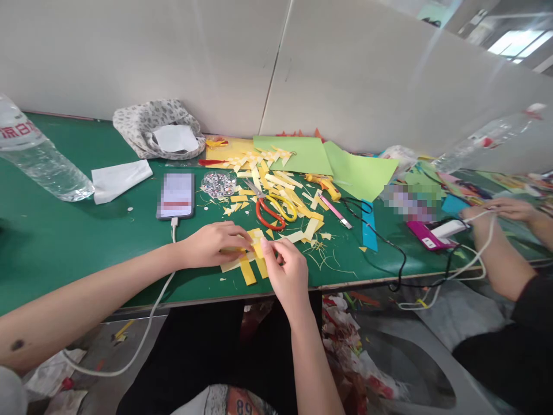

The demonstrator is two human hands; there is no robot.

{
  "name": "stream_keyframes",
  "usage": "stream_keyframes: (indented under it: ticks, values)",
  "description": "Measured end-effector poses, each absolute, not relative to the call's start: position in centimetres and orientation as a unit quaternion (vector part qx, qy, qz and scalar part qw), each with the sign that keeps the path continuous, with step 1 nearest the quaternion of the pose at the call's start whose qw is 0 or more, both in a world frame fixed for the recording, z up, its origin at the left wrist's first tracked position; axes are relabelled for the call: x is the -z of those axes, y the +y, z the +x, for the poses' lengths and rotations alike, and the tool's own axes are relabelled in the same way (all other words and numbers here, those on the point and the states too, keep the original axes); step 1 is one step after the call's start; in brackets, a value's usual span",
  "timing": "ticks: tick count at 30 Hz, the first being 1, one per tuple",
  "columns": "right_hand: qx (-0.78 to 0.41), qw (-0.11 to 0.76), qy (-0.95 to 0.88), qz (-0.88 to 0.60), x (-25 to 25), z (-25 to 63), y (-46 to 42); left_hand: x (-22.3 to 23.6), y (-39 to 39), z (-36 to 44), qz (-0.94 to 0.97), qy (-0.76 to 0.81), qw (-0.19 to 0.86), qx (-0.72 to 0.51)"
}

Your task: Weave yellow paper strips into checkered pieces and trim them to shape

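Observation:
Yellow and pale cream paper strips (247, 271), crossed over each other like a weave, lie at the table's front edge between my hands. My left hand (212, 246) reaches in from the left, its curved fingers on the crossed strips; its thumb is mostly hidden. On the other side, my right hand (287, 274) pinches the weave's upper right part between thumb and bent fingers. Just beyond are scissors (271, 214) with red and yellow handles, amid a heap of cut yellow paper strips (298, 202). A finished-looking woven yellow paper piece (259, 158) lies behind them.
A phone (176, 196) with a white cable (162, 294) lies left, near a water bottle (41, 153). Beyond are a clear box of beads (219, 185), a yellow glue gun (324, 185), a pink cutter (334, 210) and green paper sheets (358, 173). A co-worker's arms (501, 248) are at right.

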State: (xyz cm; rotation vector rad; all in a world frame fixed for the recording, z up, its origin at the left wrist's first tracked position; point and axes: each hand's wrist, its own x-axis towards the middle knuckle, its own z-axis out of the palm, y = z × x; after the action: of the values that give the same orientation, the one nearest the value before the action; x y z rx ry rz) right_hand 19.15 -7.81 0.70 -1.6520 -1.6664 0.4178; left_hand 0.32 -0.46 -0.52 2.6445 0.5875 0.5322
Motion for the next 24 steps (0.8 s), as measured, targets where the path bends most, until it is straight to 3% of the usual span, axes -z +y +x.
stream_keyframes:
  ticks: [6,15,19,24]
  values:
    - [-0.206,0.389,-0.652,-0.617,-0.4,19.4,-7.7,0.4,-0.5,0.3,0.944,0.207,0.179,-0.182]
    - [-0.102,0.506,-0.528,-0.674,0.8,21.5,-7.9,0.6,-0.5,0.4,0.938,0.22,0.194,-0.184]
    - [-0.204,0.509,-0.502,-0.669,0.8,21.3,-8.0,0.6,-0.4,0.4,0.937,0.224,0.2,-0.176]
    - [-0.326,0.619,-0.424,-0.575,0.4,20.7,-7.6,0.6,-0.4,0.3,0.937,0.227,0.203,-0.17]
